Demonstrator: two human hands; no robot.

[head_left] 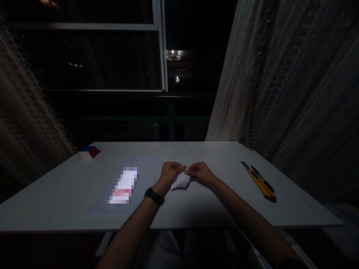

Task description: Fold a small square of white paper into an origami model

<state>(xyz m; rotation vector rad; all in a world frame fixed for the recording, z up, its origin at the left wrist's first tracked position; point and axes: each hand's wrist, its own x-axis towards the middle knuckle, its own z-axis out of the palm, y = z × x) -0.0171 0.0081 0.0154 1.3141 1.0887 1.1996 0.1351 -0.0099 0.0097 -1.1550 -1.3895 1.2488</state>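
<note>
Both my hands meet over the middle of a white table (70, 186). My left hand (169, 172) and my right hand (199, 172) each pinch a small piece of folded white paper (181, 181), which hangs between them just above the tabletop. The fingers of both hands are closed on the paper's upper edge. A black watch (153, 195) sits on my left wrist.
A yellow utility knife (259, 182) and a dark pen (263, 178) lie at the right. A flat sheet with a blurred white-and-pink patch (125, 185) lies at the left. A small red-and-blue cube (89, 152) sits at the far left corner. Curtains hang on both sides of a dark window.
</note>
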